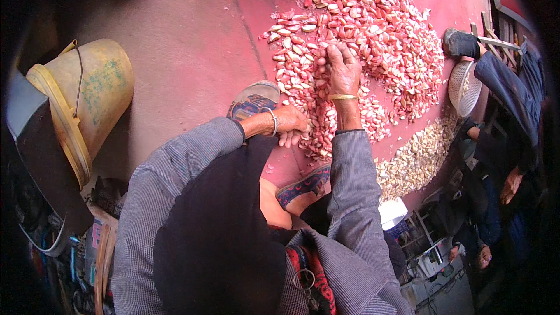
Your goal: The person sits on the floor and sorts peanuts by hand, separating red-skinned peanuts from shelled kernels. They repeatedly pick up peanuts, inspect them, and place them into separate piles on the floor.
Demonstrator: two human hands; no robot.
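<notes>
Pinkish-red garlic cloves lie spread in a broad heap on the red floor. Over the heap's left part, my right hand has its fingers curled in, a yellow bangle at the wrist. Whatever it may hold is hidden. Closer to me, at the heap's near left edge, my left hand is bent with its fingers drawn together beside the cloves. A pale bangle circles that wrist. Its grip is hidden too. My patterned shoes stand by the near side of the heap.
Pale, cream-coloured pieces form another heap at the right. A white basket rests behind it, near other people's legs. A yellow bucket leans at the left. A hand of another person shows at far right.
</notes>
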